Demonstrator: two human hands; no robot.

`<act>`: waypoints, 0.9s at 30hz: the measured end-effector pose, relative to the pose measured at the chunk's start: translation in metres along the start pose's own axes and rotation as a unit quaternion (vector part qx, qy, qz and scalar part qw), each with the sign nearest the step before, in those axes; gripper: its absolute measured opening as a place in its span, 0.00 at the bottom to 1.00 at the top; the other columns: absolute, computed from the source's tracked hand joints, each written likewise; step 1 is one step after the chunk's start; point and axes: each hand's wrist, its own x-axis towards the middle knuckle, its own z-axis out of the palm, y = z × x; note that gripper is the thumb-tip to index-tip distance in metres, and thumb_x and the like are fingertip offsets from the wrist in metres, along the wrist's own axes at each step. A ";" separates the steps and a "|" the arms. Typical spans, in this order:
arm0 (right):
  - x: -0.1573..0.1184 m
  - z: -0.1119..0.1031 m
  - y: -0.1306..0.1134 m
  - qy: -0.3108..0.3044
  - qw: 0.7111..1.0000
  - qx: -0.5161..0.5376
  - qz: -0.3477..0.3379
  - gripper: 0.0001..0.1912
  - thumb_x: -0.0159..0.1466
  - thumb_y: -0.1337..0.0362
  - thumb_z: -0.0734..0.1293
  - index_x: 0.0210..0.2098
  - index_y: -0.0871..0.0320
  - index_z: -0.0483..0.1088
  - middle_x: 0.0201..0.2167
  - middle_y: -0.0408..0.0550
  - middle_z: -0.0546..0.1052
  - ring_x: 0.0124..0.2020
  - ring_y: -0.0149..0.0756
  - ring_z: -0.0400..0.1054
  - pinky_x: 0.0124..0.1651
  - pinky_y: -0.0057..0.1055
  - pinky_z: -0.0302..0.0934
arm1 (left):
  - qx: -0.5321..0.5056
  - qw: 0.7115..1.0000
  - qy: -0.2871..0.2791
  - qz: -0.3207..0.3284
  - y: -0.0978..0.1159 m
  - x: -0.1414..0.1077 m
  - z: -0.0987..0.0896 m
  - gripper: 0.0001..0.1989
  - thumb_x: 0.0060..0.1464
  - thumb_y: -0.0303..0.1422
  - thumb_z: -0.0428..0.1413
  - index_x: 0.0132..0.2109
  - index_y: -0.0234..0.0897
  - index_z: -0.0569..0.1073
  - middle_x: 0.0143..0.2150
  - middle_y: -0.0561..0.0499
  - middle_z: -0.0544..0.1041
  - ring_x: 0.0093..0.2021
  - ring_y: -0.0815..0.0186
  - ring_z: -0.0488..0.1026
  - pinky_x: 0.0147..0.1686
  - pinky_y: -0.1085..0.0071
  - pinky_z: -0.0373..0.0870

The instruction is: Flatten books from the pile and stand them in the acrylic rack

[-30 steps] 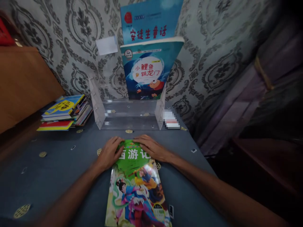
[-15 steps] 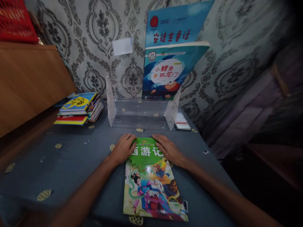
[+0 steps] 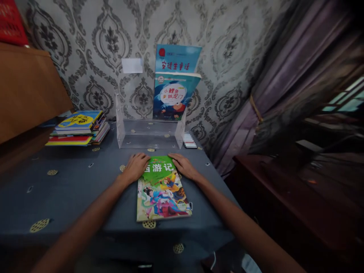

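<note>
A green-topped picture book point(image 3: 163, 189) with colourful figures on its cover lies flat on the table, its title facing me. At its upper left corner my left hand point(image 3: 137, 167) is closed on the edge, fingers pointing away. The opposite upper corner is gripped by my right hand point(image 3: 183, 165); the fingertips bend over the book's edge. Beyond the book stands a clear acrylic book rack point(image 3: 150, 141). Two blue books lean upright at the rack's right side: a front one with a fish point(image 3: 172, 96) and a taller one point(image 3: 179, 57) behind it.
To the left, a stack of books point(image 3: 78, 129) sits on the dark patterned tablecloth point(image 3: 76, 197), beside a wooden cabinet point(image 3: 27, 93). A blurred-out white item point(image 3: 190, 140) lies right of the rack. Past the table's right edge are a purple curtain point(image 3: 273, 79) and dark red furniture point(image 3: 264, 189).
My view has pulled back and turned right, so the rack and books look smaller and further left. Both hands stay at the green book's top corners.
</note>
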 end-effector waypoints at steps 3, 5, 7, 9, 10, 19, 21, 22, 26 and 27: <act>0.002 -0.001 0.002 0.003 1.000 0.005 -0.002 0.22 0.70 0.64 0.56 0.59 0.59 0.71 0.57 0.57 0.76 0.58 0.46 0.70 0.63 0.51 0.62 | 0.023 0.999 -0.026 0.031 0.009 0.002 -0.003 0.18 0.63 0.23 0.49 0.55 0.39 0.74 0.56 0.42 0.75 0.61 0.53 0.68 0.61 0.48 0.61; 0.002 0.000 0.002 0.005 1.000 0.010 -0.003 0.21 0.70 0.64 0.57 0.58 0.58 0.72 0.56 0.56 0.77 0.58 0.45 0.70 0.62 0.51 0.62 | 0.032 0.996 -0.060 0.065 0.024 0.000 -0.004 0.21 0.62 0.22 0.48 0.58 0.40 0.73 0.60 0.42 0.74 0.65 0.52 0.65 0.64 0.46 0.59; 0.002 0.001 0.002 0.006 1.000 0.017 0.000 0.21 0.70 0.64 0.57 0.58 0.58 0.72 0.57 0.56 0.77 0.59 0.45 0.69 0.63 0.49 0.62 | 0.018 0.990 -0.085 0.112 0.047 -0.007 -0.005 0.19 0.65 0.26 0.49 0.60 0.40 0.72 0.62 0.41 0.72 0.66 0.52 0.64 0.64 0.46 0.58; 0.002 0.002 0.003 0.008 1.000 0.025 0.004 0.21 0.70 0.64 0.57 0.58 0.59 0.72 0.57 0.56 0.76 0.60 0.44 0.68 0.64 0.48 0.60 | -0.025 0.981 -0.092 0.172 0.074 -0.019 -0.007 0.18 0.67 0.33 0.48 0.61 0.41 0.71 0.64 0.41 0.70 0.66 0.54 0.64 0.65 0.49 0.59; 0.002 0.003 0.004 0.008 1.000 0.028 0.006 0.21 0.70 0.64 0.57 0.59 0.59 0.71 0.58 0.56 0.75 0.61 0.44 0.67 0.65 0.48 0.59 | -0.050 0.973 -0.097 0.204 0.087 -0.026 -0.008 0.18 0.68 0.36 0.48 0.61 0.42 0.71 0.64 0.41 0.70 0.66 0.55 0.64 0.65 0.50 0.59; 0.001 0.000 -0.002 0.009 1.000 0.024 0.004 0.21 0.69 0.67 0.58 0.58 0.61 0.72 0.57 0.57 0.76 0.59 0.45 0.68 0.64 0.48 0.60 | -0.100 0.956 -0.125 0.244 0.125 -0.068 -0.010 0.24 0.64 0.42 0.54 0.64 0.44 0.66 0.68 0.42 0.65 0.70 0.54 0.58 0.70 0.46 0.49; 0.001 -0.002 -0.004 0.011 1.000 0.020 0.002 0.21 0.69 0.68 0.58 0.58 0.63 0.72 0.56 0.59 0.77 0.58 0.46 0.69 0.62 0.48 0.61 | -0.097 0.956 -0.127 0.247 0.124 -0.066 -0.012 0.23 0.64 0.41 0.55 0.64 0.44 0.66 0.68 0.43 0.65 0.70 0.54 0.59 0.70 0.47 0.50; 0.000 -0.002 -0.005 0.012 1.000 0.019 0.002 0.21 0.69 0.68 0.58 0.58 0.63 0.72 0.55 0.59 0.77 0.57 0.46 0.69 0.62 0.48 0.61 | -0.095 0.955 -0.128 0.249 0.124 -0.065 -0.014 0.23 0.64 0.40 0.56 0.63 0.44 0.67 0.68 0.43 0.66 0.70 0.55 0.60 0.70 0.47 0.50; -0.005 -0.007 -0.008 0.017 1.000 0.010 0.005 0.19 0.69 0.67 0.59 0.56 0.60 0.73 0.49 0.56 0.79 0.51 0.44 0.70 0.58 0.46 0.62 | -0.087 0.955 -0.128 0.253 0.122 -0.070 -0.022 0.20 0.63 0.40 0.57 0.59 0.44 0.70 0.66 0.44 0.68 0.69 0.56 0.61 0.70 0.49 0.51; -0.006 -0.008 -0.009 0.016 1.000 0.007 0.005 0.18 0.69 0.67 0.60 0.55 0.59 0.74 0.47 0.55 0.79 0.49 0.43 0.71 0.58 0.46 0.62 | -0.078 0.956 -0.128 0.253 0.121 -0.074 -0.022 0.20 0.61 0.42 0.58 0.58 0.44 0.70 0.66 0.44 0.67 0.69 0.56 0.61 0.69 0.48 0.51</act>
